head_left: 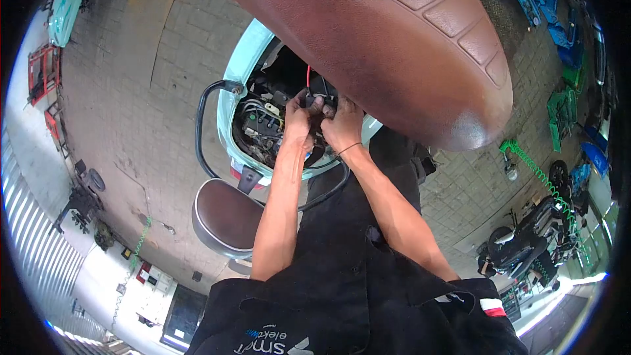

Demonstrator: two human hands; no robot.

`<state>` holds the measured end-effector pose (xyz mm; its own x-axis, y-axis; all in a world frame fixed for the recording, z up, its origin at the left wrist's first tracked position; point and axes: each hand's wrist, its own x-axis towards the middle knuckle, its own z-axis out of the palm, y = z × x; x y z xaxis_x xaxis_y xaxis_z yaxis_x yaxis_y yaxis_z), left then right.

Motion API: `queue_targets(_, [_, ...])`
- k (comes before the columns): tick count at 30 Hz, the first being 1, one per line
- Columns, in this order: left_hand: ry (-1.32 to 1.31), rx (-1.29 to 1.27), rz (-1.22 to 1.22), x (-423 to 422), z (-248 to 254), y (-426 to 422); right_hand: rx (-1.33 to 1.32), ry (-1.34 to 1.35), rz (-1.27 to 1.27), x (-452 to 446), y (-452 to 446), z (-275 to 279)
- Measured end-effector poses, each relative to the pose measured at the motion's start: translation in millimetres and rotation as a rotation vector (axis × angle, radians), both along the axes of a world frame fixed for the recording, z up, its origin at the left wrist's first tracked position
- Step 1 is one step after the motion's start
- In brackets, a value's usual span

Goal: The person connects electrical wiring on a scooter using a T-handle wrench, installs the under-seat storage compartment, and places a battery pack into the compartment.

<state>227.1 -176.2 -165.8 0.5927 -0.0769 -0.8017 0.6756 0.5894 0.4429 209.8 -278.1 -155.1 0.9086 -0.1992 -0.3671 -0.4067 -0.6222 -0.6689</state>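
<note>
Under the raised brown scooter seat, both my hands reach into the open body of a mint-green scooter. My left hand is closed, its thumb and fingers pinching the left side of a small black part. From the right, my right hand grips the same part, fingers bent round it. A red wire and a dark one rise from just above it. What kind of part it is cannot be made out. Wiring and a dark unit lie left of my hands. The fingertips are partly hidden.
A black grab rail curves round the scooter's rear, with a brown padded backrest behind. A green coiled hose hangs at the right, near a parked motorcycle. A red metal frame stands far left.
</note>
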Motion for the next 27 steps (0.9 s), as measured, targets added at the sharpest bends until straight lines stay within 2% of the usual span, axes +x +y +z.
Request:
queue_targets(2, [0.003, -0.012, 0.010, -1.1, -1.0, 3.2, 0.047, -0.050, 0.004, -1.0, -3.0, 2.2])
queue_targets(4, [-0.045, -0.188, 0.105, 1.3, 5.2, 4.9, 0.091, -0.102, 0.009, -2.7, -9.7, 0.6])
queue_targets(6, [-0.023, -0.169, 0.072, -3.2, 9.5, 9.6, 0.421, 0.063, 0.028, -7.0, -18.2, 2.7])
queue_targets(9, [-0.011, -0.193, 0.091, -3.4, 11.7, 12.6, 0.529, 0.123, -0.120, -9.0, -18.1, 14.7])
queue_targets(10, [-0.010, -0.191, 0.090, -5.9, 3.9, 15.7, 0.532, 0.124, -0.121, -7.2, -17.2, 18.2])
queue_targets(12, [0.039, -0.493, 0.169, -10.0, -14.2, 27.2, 0.315, -0.096, -0.003, -2.8, -12.4, 21.7])
queue_targets(13, [0.040, -0.492, 0.166, -11.9, -18.2, 31.5, 0.316, -0.096, -0.006, -0.7, -10.0, 23.0])
queue_targets(15, [0.058, -0.701, 0.239, -12.5, -19.8, 35.2, 0.150, -0.188, 0.043, 2.8, -5.9, 25.9])
queue_targets(16, [0.059, -0.701, 0.238, -11.6, -17.6, 33.8, 0.150, -0.187, 0.041, 3.7, -5.4, 27.7])
queue_targets(18, [0.117, -0.626, 0.273, -9.0, -12.4, 31.0, 0.246, -0.002, 0.082, 6.0, -4.5, 31.6])
queue_targets(21, [0.072, -0.685, 0.284, -20.3, -45.2, 43.0, 0.296, 0.034, 0.074, 11.5, -2.4, 36.3])
queue_targets(22, [0.072, -0.684, 0.284, -12.9, -28.3, 35.3, 0.297, 0.034, 0.074, 10.8, -2.5, 36.5])
queue_targets(24, [0.076, -0.403, 0.193, -3.0, 6.2, 20.4, 0.239, -0.114, 0.034, 9.1, -3.3, 36.9])
queue_targets(25, [0.074, -0.404, 0.195, -5.7, 11.7, 21.4, 0.239, -0.115, 0.037, 5.2, -5.1, 32.8])
queue_targets(27, [-0.195, -0.364, 0.072, -10.1, 22.2, 21.9, 0.659, 0.004, -0.193, -5.7, -13.2, 19.6])
